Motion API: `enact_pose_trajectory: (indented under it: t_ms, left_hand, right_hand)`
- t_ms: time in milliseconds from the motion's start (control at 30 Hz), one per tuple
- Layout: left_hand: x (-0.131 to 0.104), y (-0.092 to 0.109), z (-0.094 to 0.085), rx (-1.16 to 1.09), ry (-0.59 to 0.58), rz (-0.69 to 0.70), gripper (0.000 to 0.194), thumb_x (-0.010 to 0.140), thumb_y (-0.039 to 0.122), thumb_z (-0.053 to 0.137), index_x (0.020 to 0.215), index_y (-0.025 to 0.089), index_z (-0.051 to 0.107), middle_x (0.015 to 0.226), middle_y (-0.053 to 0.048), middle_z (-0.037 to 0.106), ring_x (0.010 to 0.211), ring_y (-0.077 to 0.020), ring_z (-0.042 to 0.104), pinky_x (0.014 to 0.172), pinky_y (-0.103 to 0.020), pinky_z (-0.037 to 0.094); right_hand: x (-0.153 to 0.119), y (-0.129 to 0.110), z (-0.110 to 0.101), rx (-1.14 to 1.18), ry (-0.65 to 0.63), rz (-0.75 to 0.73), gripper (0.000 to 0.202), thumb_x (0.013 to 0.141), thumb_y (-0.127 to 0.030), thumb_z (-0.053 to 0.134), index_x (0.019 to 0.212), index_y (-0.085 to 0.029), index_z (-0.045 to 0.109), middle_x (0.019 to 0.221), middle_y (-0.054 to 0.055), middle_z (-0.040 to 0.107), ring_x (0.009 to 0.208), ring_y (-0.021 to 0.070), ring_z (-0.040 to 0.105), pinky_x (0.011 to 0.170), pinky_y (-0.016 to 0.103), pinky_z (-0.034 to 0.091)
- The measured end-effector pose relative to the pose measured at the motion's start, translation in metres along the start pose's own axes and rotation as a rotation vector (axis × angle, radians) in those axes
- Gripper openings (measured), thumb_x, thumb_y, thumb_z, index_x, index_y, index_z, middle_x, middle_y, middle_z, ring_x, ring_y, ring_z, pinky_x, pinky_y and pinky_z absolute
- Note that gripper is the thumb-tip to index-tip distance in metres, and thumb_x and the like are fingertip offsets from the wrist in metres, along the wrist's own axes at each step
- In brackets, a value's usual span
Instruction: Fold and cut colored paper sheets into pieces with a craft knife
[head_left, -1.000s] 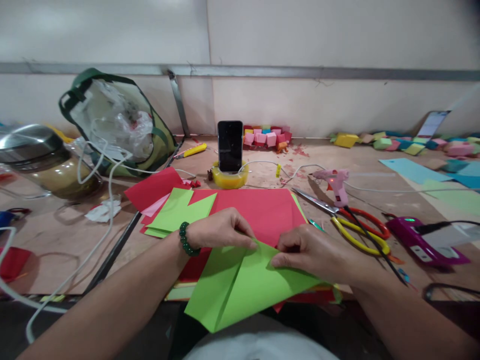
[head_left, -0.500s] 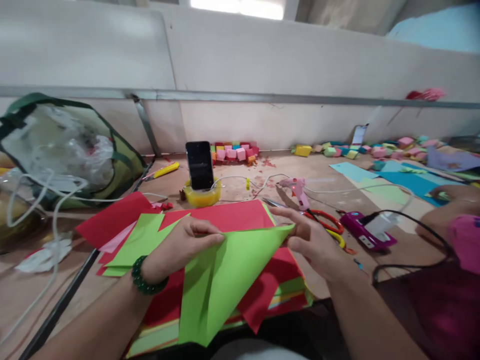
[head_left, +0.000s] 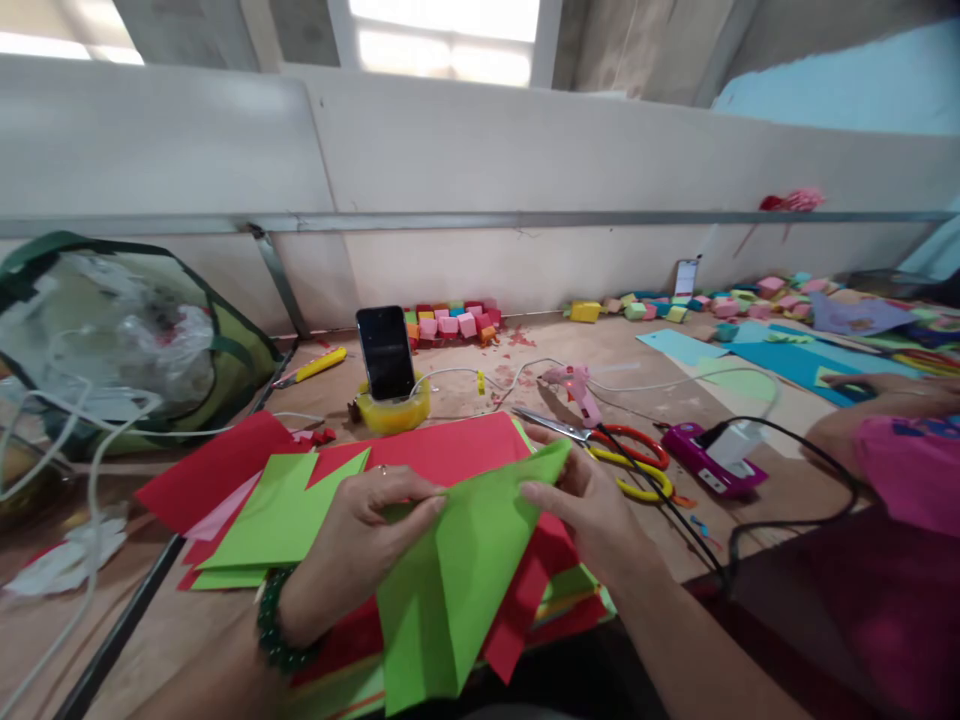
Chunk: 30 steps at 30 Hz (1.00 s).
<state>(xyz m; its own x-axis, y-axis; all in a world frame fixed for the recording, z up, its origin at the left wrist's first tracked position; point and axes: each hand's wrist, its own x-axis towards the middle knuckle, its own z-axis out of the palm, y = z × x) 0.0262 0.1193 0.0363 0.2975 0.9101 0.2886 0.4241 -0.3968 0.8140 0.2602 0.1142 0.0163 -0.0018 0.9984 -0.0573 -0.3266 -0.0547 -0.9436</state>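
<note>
A bright green sheet of paper [head_left: 480,570], bent along its length, is held up between both hands. My left hand [head_left: 360,530], with a dark green bead bracelet [head_left: 279,625] on the wrist, pinches its upper left edge between thumb and fingers. On the far corner, my right hand [head_left: 600,510] has its thumb on the near face and its fingers behind. Under the paper lies a stack of coloured paper [head_left: 442,440] with red on top. More green sheets [head_left: 262,515] and a red sheet [head_left: 217,470] lie left of my left hand.
Scissors [head_left: 630,450] and a pink glue gun [head_left: 576,390] lie beyond my right hand, near a purple power strip [head_left: 709,460] with cables. A phone [head_left: 386,350] leans in a yellow tape roll [head_left: 397,408]. At the right is a co-worker's arm [head_left: 847,425].
My right thumb has come further over the green paper's corner, and the paper has shifted slightly. The camera view has tilted up, and the scissors show more.
</note>
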Motion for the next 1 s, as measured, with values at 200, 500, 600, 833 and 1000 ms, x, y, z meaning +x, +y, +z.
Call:
enact_pose_trajectory:
  t_ms: [200, 500, 600, 833, 1000]
  left_hand:
    - [0.005, -0.010, -0.004, -0.246, -0.183, -0.278, 0.028, 0.074, 0.041, 0.070, 0.067, 0.015, 0.072, 0.064, -0.003, 0.065, 0.058, -0.0122, 0.053, 0.055, -0.021, 0.041]
    - [0.008, -0.015, -0.001, -0.297, -0.255, -0.347, 0.030, 0.069, 0.045, 0.072, 0.069, 0.015, 0.073, 0.065, -0.003, 0.065, 0.059, -0.0124, 0.050, 0.056, -0.022, 0.040]
    - [0.009, -0.015, 0.000, -0.265, -0.277, -0.331, 0.028, 0.071, 0.043, 0.071, 0.071, 0.015, 0.072, 0.067, -0.003, 0.066, 0.061, -0.0123, 0.052, 0.059, -0.022, 0.041]
    - [0.010, -0.012, 0.002, -0.234, -0.292, -0.324, 0.029, 0.070, 0.041, 0.073, 0.066, 0.013, 0.066, 0.062, 0.000, 0.059, 0.060, -0.0106, 0.047, 0.058, -0.022, 0.037]
    - [0.008, -0.006, 0.002, -0.180, -0.274, -0.286, 0.029, 0.069, 0.040, 0.076, 0.068, 0.013, 0.066, 0.065, 0.001, 0.060, 0.064, -0.0115, 0.048, 0.060, -0.021, 0.038]
  right_hand:
    - [-0.002, -0.002, -0.003, -0.025, 0.014, -0.055, 0.061, 0.058, -0.024, 0.088, 0.111, -0.023, 0.059, 0.084, -0.001, 0.073, 0.076, 0.0161, 0.068, 0.071, 0.028, 0.054]
    - [0.000, -0.010, -0.011, -0.096, 0.055, -0.073, 0.058, 0.060, -0.029, 0.086, 0.111, -0.020, 0.059, 0.069, -0.003, 0.070, 0.063, 0.0151, 0.067, 0.064, 0.028, 0.054]
    - [0.000, -0.009, -0.012, -0.119, 0.069, -0.069, 0.065, 0.058, -0.028, 0.087, 0.115, -0.020, 0.056, 0.068, -0.003, 0.071, 0.062, 0.0159, 0.067, 0.064, 0.029, 0.054]
    - [-0.001, -0.007, -0.013, -0.154, 0.069, -0.092, 0.073, 0.059, -0.026, 0.088, 0.123, -0.022, 0.053, 0.066, -0.005, 0.070, 0.062, 0.0166, 0.069, 0.065, 0.029, 0.056]
    - [-0.001, -0.005, -0.010, -0.150, 0.102, -0.126, 0.071, 0.059, -0.026, 0.088, 0.121, -0.023, 0.054, 0.068, -0.004, 0.071, 0.063, 0.0165, 0.069, 0.067, 0.030, 0.057]
